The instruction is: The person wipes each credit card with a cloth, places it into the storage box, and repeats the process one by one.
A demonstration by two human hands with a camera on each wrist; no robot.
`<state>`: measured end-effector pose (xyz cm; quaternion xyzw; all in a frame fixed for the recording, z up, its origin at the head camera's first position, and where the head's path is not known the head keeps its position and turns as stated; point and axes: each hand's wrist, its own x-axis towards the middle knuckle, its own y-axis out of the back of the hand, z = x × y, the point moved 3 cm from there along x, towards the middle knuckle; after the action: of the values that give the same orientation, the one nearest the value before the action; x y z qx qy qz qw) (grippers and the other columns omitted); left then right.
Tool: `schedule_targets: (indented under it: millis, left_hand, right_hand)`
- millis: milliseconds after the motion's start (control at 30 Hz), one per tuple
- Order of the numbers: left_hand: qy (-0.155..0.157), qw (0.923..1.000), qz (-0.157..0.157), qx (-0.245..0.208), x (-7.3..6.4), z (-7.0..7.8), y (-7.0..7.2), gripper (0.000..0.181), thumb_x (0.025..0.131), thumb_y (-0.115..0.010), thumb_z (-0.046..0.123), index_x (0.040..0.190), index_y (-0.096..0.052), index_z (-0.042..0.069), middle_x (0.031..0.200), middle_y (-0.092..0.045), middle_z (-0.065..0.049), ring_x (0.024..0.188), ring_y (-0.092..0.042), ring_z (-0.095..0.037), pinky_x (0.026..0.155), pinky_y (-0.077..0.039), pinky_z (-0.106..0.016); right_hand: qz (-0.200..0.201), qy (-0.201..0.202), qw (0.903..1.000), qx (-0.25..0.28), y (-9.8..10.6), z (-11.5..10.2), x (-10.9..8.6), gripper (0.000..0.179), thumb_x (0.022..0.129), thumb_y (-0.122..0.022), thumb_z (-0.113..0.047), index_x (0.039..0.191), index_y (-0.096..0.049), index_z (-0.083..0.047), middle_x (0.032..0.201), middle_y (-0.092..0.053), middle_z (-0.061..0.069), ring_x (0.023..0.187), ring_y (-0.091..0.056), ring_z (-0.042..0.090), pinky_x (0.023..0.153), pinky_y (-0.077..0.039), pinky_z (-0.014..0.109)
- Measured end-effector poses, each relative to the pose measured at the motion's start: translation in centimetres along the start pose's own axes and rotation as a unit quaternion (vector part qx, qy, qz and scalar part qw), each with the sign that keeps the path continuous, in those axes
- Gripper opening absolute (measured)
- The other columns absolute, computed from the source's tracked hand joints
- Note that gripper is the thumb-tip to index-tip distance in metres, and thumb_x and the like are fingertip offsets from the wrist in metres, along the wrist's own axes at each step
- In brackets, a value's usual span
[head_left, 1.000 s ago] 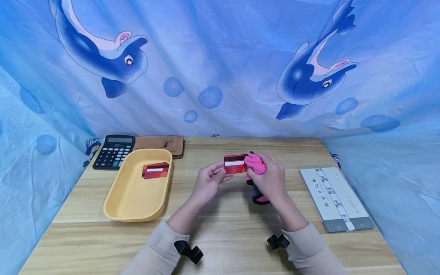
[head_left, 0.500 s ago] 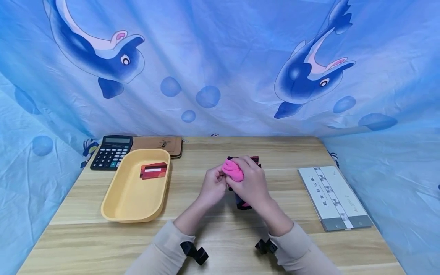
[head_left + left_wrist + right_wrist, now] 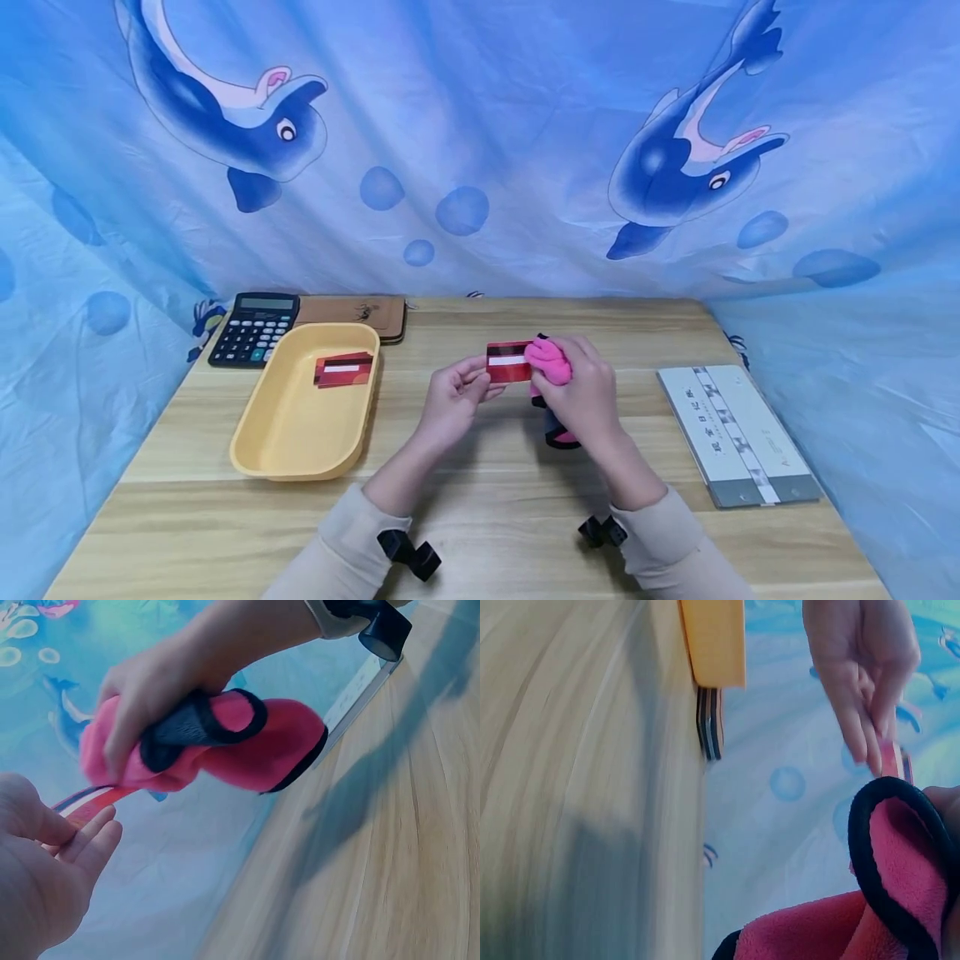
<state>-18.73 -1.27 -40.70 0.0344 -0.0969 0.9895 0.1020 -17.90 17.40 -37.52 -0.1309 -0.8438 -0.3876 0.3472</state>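
Above the middle of the table my left hand (image 3: pixel 452 402) pinches a red card (image 3: pixel 504 372) by its left end, between thumb and fingers. The card shows a dark stripe and a white strip. My right hand (image 3: pixel 588 387) grips a bunched pink cloth (image 3: pixel 548 360) with black edging, pressed over the card's right end, which it hides. In the left wrist view the cloth (image 3: pixel 277 742) hangs in folds below the right hand, and the card (image 3: pixel 94 802) looks slightly bent. The right wrist view shows the cloth (image 3: pixel 900 862) close up, with the left hand (image 3: pixel 866 667) beyond it.
A yellow tray (image 3: pixel 300 467) at the left holds red cards (image 3: pixel 342 371). Behind it lie a black calculator (image 3: pixel 255 329) and a brown wallet-like case (image 3: pixel 352 312). A white and grey booklet (image 3: pixel 738 433) lies near the table's right edge.
Half a second ago the right hand and cloth were against the left hand, covering most of the card. They have since slid right, uncovering its left part, much as one second ago.
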Motion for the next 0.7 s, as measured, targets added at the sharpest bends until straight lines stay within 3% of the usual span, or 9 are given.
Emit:
schedule_targets:
  millis: [100, 200, 333, 433, 600, 700]
  left_hand:
    - [0.005, 0.9998, 0.021, 0.001, 0.0, 0.0, 0.5, 0.031, 0.101, -0.050, -0.011, 0.130, -0.056, -0.016, 0.122, -0.065, -0.031, 0.106, -0.068, -0.044, 0.088, -0.061, -0.034]
    - [0.014, 0.9980, 0.061, 0.003, 0.1, 0.1, 1.3, 0.031, 0.101, -0.050, -0.009, 0.131, -0.056, -0.016, 0.122, -0.065, -0.032, 0.105, -0.069, -0.044, 0.087, -0.061, -0.032]
    - [0.029, 0.9933, 0.111, 0.006, 0.2, 0.3, 2.8, 0.030, 0.101, -0.051, -0.008, 0.128, -0.057, -0.016, 0.119, -0.065, -0.034, 0.097, -0.073, -0.035, 0.085, -0.062, -0.030]
    - [0.034, 0.9909, 0.130, 0.002, 0.2, 0.5, 4.1, 0.030, 0.101, -0.051, -0.008, 0.129, -0.056, -0.017, 0.121, -0.063, -0.035, 0.091, -0.074, -0.028, 0.084, -0.062, -0.031]
    - [0.036, 0.9866, 0.159, -0.004, 0.3, 1.0, 6.4, 0.033, 0.101, -0.055, -0.005, 0.133, -0.055, -0.015, 0.124, -0.060, -0.027, 0.083, -0.074, -0.018, 0.081, -0.063, -0.031]
    - [0.043, 0.9821, 0.183, 0.006, 0.4, 1.5, 8.1, 0.031, 0.100, -0.059, -0.002, 0.129, -0.059, -0.012, 0.115, -0.065, -0.019, 0.080, -0.074, -0.013, 0.079, -0.063, -0.031]
  right_hand:
    - [0.005, -0.010, 0.9999, -0.007, 0.4, 1.0, -0.1, 0.038, 0.075, -0.086, -0.005, 0.109, -0.072, 0.004, 0.102, -0.070, 0.018, 0.086, -0.070, 0.033, 0.077, -0.064, 0.047]
    - [0.009, -0.018, 0.9998, -0.004, 0.8, 1.8, -0.2, 0.039, 0.075, -0.085, -0.004, 0.110, -0.072, 0.004, 0.103, -0.070, 0.018, 0.087, -0.070, 0.033, 0.077, -0.064, 0.048]
    - [0.014, -0.028, 0.9995, 0.005, 1.1, 2.8, -0.4, 0.039, 0.073, -0.084, -0.002, 0.110, -0.072, 0.005, 0.103, -0.071, 0.018, 0.089, -0.071, 0.034, 0.079, -0.063, 0.050]
    - [0.019, -0.028, 0.9994, 0.009, 1.4, 3.4, -0.5, 0.039, 0.072, -0.084, -0.001, 0.109, -0.073, 0.005, 0.101, -0.071, 0.019, 0.089, -0.071, 0.035, 0.079, -0.063, 0.051]
    - [0.028, -0.026, 0.9993, 0.005, 1.7, 4.3, -0.6, 0.038, 0.073, -0.082, -0.002, 0.109, -0.073, 0.005, 0.100, -0.072, 0.019, 0.086, -0.070, 0.035, 0.076, -0.062, 0.051]
    - [0.030, -0.030, 0.9991, 0.003, 1.8, 4.7, -0.6, 0.039, 0.073, -0.082, -0.003, 0.109, -0.073, 0.005, 0.099, -0.072, 0.019, 0.086, -0.070, 0.035, 0.076, -0.062, 0.051]
